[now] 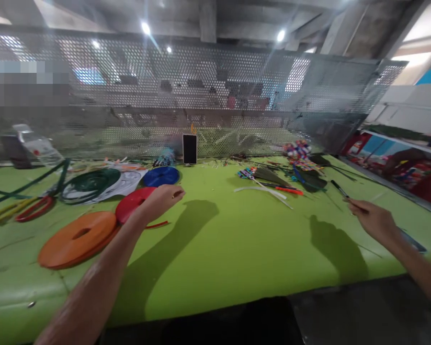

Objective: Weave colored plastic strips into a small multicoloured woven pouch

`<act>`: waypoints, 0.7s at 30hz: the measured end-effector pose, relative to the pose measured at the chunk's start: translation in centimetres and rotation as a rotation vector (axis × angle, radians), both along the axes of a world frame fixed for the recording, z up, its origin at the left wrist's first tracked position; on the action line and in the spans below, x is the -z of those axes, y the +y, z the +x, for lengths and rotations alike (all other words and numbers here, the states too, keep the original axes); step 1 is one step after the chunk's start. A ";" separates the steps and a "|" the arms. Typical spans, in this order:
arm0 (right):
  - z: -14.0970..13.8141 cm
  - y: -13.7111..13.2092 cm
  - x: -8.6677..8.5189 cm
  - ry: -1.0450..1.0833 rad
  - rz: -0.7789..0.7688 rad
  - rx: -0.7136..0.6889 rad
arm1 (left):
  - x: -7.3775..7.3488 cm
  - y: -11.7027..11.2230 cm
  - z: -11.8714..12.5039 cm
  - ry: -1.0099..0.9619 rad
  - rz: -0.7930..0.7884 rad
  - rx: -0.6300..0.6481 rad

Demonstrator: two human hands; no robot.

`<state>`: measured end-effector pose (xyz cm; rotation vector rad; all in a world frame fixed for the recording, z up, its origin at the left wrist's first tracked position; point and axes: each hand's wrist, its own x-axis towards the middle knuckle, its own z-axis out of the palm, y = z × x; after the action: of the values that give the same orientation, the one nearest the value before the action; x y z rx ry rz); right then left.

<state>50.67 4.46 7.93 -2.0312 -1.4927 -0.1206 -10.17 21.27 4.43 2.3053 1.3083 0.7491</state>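
My left hand hangs over the right side of a red coil of flat strip, its fingers curled and pressed together. Whatever may be between those fingertips is hidden. A loose red strip end lies below that hand. At the right, my right hand is closed around a slim black pen-like tool, which points up and left above the table. Both hands cast shadows on the green tabletop. An orange coil and a blue coil lie beside the red one.
Scissors and a dark green coil lie on the left. A phone stands upright before the perforated metal screen. White strips, an orange-red pen and woven colourful pieces lie on the right.
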 end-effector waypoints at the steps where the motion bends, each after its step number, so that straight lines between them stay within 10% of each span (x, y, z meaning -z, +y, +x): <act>1: 0.0 0.2 0.2 -0.012 -0.001 -0.022 | -0.1 -0.1 0.0 0.034 0.012 -0.002; 12: -4.2 5.7 3.7 -0.072 -0.089 -0.257 | 0.2 -1.2 1.5 0.278 0.049 0.085; 21: -4.1 9.7 6.4 -0.095 -0.269 -0.120 | 1.9 -1.0 0.6 0.388 0.036 0.156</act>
<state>46.61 14.15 1.50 -2.1624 -1.7666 0.0346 -9.57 20.25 2.54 2.6366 1.2522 0.2839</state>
